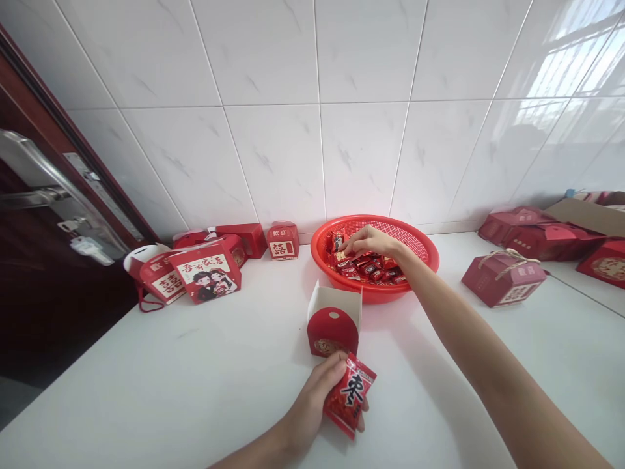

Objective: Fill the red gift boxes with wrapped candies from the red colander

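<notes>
My left hand (319, 391) is closed around a red snack packet (350, 397) with a large black character on it, held low over the white table. Just beyond it stands an open red gift box (333, 329), its flaps up and pale inside. My right hand (368, 241) reaches into a red plastic basket (424, 257) with perforated sides. Small red-wrapped candies (374, 268) fill its bottom. The fingers of that hand point down and pinch together by a red packet (338, 241) at the basket's left; whether they grip it is hard to see.
Several red boxes (208, 270) stand at the left, near a dark door with a metal handle (36, 189). A small red box (282, 241) is by the tiled wall. To the right sits a box with a rope handle (505, 277); more red boxes (532, 231) lie behind it.
</notes>
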Demonstrator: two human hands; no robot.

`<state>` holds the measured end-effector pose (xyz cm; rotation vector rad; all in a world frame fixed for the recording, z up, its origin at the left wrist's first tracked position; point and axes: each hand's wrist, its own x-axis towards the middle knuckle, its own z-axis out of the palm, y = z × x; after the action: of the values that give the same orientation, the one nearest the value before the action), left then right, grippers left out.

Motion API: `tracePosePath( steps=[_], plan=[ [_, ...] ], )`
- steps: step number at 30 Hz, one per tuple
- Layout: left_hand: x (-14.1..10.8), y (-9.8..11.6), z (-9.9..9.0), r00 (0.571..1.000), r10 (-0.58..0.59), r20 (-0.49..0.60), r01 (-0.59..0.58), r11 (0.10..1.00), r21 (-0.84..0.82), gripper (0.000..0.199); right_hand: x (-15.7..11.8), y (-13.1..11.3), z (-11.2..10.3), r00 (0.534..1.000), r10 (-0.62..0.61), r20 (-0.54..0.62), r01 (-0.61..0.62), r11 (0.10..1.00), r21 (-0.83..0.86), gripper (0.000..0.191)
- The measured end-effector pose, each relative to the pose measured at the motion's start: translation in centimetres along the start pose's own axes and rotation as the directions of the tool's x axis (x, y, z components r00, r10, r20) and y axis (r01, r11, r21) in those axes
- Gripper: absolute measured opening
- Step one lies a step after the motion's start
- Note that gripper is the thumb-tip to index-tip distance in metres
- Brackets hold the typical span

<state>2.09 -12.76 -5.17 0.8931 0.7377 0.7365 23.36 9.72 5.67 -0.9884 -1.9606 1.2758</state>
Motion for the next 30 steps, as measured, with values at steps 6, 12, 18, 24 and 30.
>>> tracePosePath(
  steps=[6, 12, 18, 24, 30],
  plan=[
    [-0.12, 0.29, 0.24, 1.0, -0.009, -0.012, 0.009, 1.0, -0.002, 0.04, 0.2, 0.24, -0.16, 0.999, 0.0, -0.052, -0.005, 0.995, -0.099, 0.012],
    [-0.12, 0.62, 0.34, 1.0, -0.015, -0.021, 0.015, 1.0, 0.006, 0.038, -0.06, -0.03, -0.29, 0.997, -0.012, -0.074, -0.005, 0.975, -0.221, 0.013],
    [-0.14, 0.56, 0.22, 1.0, -0.011, -0.015, 0.011, 1.0, 0.013, 0.038, 0.1, 0.33, -0.38, 0.987, -0.044, -0.157, -0.011, 0.943, -0.333, 0.027],
    [-0.15, 0.43, 0.14, 1.0, -0.009, -0.011, 0.009, 1.0, 0.016, 0.039, 0.27, 0.7, -0.41, 0.957, -0.047, -0.286, -0.086, 0.896, -0.435, 0.036],
    [-0.14, 0.5, 0.14, 1.0, -0.017, -0.013, 0.017, 1.0, 0.008, 0.041, 0.03, -0.12, 0.1, 0.938, -0.008, -0.346, -0.177, 0.848, -0.499, 0.033]
  ],
)
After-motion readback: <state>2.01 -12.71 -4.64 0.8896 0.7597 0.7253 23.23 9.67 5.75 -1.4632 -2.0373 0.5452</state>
